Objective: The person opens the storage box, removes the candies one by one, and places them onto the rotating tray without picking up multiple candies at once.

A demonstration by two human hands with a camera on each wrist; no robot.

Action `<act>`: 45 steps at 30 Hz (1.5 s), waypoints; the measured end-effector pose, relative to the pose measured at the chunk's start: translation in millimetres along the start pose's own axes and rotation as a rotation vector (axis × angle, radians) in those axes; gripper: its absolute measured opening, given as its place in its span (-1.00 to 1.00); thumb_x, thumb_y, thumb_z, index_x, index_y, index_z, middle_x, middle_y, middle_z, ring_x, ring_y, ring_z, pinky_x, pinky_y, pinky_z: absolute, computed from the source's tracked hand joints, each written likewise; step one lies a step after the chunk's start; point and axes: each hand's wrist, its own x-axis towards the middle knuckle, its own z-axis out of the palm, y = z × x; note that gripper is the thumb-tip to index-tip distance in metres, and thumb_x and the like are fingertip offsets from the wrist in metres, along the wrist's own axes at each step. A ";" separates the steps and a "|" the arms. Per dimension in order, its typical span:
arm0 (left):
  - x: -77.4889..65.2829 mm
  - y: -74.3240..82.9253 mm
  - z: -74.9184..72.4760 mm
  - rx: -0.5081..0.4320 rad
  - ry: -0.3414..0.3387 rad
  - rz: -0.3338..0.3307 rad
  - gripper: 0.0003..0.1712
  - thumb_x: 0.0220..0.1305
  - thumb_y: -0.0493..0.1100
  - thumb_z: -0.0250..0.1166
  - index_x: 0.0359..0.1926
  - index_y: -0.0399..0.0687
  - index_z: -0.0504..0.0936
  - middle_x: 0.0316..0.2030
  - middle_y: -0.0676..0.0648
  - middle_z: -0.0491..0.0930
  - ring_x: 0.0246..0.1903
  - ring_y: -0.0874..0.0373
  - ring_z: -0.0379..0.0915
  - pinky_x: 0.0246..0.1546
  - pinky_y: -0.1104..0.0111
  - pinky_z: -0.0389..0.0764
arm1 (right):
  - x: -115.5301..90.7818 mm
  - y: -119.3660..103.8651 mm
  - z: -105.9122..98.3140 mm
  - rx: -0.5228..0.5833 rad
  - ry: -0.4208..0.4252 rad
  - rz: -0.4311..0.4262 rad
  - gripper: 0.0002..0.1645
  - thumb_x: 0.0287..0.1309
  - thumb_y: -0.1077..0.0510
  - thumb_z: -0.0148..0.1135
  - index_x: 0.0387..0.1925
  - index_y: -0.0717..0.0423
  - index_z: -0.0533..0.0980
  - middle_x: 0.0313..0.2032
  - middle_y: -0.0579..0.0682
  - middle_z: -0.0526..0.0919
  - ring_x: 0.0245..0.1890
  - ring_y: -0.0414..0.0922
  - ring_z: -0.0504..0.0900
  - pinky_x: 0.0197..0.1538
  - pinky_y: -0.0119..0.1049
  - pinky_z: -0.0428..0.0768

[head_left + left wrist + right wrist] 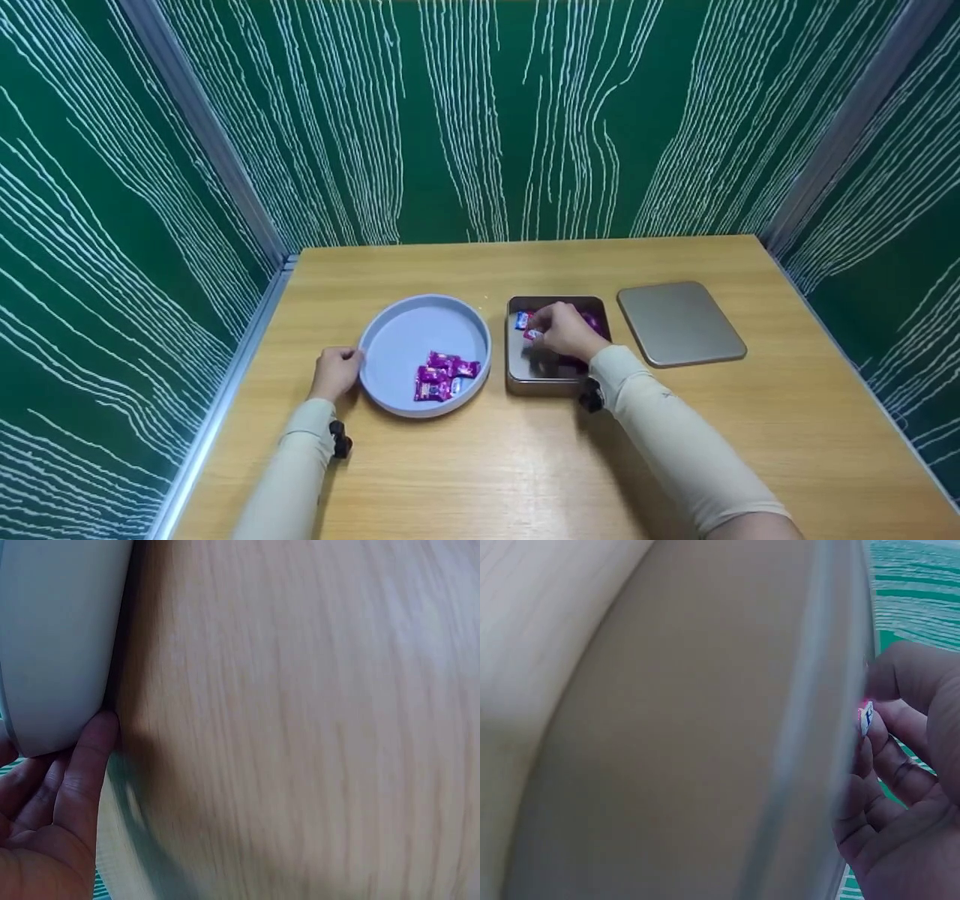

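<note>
Left hand (pixel 337 370) grips the plate (pixel 420 330) at its rim. Right hand (pixel 565 330) pinches a candy (pixel 866 718), apparently within the tin (pixel 544 387). Lid (pixel 682 324) lies beside the tin.

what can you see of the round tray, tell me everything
The round tray is smooth, pale blue-grey, with a low raised wall; it looks like plastic. It sits on the wood-grain table, looking level, left of the open tin. Small wrapped sweets, mostly purple, lie in its near right part. The left hand holds its left edge.
</note>
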 end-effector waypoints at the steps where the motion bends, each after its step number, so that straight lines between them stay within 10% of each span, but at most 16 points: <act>1: 0.1 -0.1 0.0 0.000 -0.001 0.003 -0.68 0.51 -0.20 0.24 -0.29 -0.32 0.81 -0.47 -0.02 0.66 -0.38 0.13 0.51 -0.32 0.41 0.50 | 0.2 -3.3 -0.4 0.005 0.001 -0.004 -0.73 0.21 0.38 0.50 -0.04 0.21 0.77 -0.09 0.12 0.82 -0.12 -0.02 0.71 0.07 -0.06 0.76; 21: -5.2 -1.1 -2.8 -0.007 -0.005 -0.022 -0.67 0.52 -0.20 0.22 -0.34 -0.31 0.78 -0.54 0.05 0.58 -0.46 0.20 0.45 -0.38 0.42 0.47 | 8.8 -71.0 30.7 0.035 0.010 -0.139 -0.74 0.25 0.37 0.48 -0.04 0.14 0.80 -0.17 0.06 0.82 -0.19 -0.07 0.71 -0.04 -0.18 0.77; 45: -1.3 4.3 -0.8 -0.012 -0.010 -0.014 -0.68 0.49 -0.20 0.24 -0.34 -0.32 0.79 -0.57 0.05 0.58 -0.53 0.21 0.44 -0.46 0.44 0.45 | 11.1 -81.5 100.0 -0.089 -0.045 -0.255 -0.71 0.21 0.38 0.43 -0.02 0.28 0.78 -0.14 0.19 0.80 -0.16 -0.01 0.71 0.08 -0.04 0.75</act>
